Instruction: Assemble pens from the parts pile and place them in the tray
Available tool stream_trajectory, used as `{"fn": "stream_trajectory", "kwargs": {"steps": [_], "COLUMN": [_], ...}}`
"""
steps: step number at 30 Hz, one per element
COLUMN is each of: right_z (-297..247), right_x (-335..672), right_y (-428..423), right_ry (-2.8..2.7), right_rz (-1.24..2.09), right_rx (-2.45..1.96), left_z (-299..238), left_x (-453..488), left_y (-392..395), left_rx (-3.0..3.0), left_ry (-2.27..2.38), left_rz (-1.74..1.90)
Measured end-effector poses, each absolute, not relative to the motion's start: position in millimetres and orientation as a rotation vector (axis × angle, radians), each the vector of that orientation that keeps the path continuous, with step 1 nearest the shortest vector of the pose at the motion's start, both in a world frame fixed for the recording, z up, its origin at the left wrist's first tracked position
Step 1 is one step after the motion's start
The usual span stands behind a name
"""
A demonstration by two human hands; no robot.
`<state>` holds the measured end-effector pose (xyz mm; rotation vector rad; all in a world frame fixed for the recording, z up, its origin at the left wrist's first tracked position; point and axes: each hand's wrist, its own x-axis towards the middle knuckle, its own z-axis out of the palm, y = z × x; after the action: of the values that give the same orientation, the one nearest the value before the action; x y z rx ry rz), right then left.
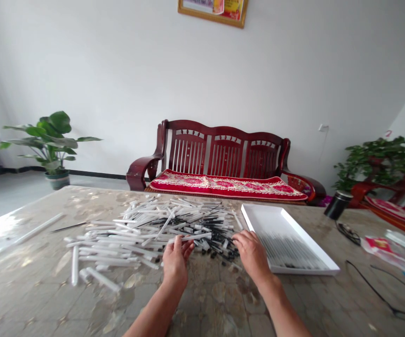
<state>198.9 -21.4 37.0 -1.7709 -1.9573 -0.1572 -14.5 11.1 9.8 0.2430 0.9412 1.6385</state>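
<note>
A wide heap of white pen barrels and thin black refills [153, 227] lies on the marbled table [206, 299]. My left hand [175, 260] sits at the heap's near edge, fingers curled round a white pen barrel [195, 237] that sticks out to the right. My right hand [250, 252] rests palm down on the black parts at the heap's right end, fingers bent into them; I cannot see whether it holds any. Just right of that hand stands a white tray [307, 269] with pens laid in a row inside.
A black cylinder [337, 205], black cables [374, 281] and coloured packets [388, 248] lie at the table's right. Loose white barrels [97, 276] lie at the near left. Beyond the table are a wooden bench with a red cushion [223, 164] and potted plants [53, 145].
</note>
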Motion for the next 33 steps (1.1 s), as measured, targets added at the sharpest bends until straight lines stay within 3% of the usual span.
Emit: {"fn": "stream_trajectory", "kwargs": {"steps": [5, 14, 18, 25, 33], "right_z": [33, 14, 16, 30, 30], "right_x": [195, 156, 158, 173, 173], "right_y": [-21, -22, -22, -27, -28], "right_ry": [-1.984, -1.789, -1.672, -2.071, -2.280], "right_rz": [-0.167, 0.164, 0.253, 0.269, 0.230], "right_rx": [-1.678, -1.326, -1.435, -1.755, -1.774], "left_z": [6, 11, 14, 15, 14], "left_x": [-9, 3, 0, -3, -3], "left_y": [8, -5, -1, 6, 5], "left_rx": [0.389, 0.341, 0.226, 0.164, 0.205], "left_ry": [0.924, 0.859, 0.837, 0.765, 0.790], "left_rz": [1.610, 1.460, 1.450, 1.472, 1.430]}}
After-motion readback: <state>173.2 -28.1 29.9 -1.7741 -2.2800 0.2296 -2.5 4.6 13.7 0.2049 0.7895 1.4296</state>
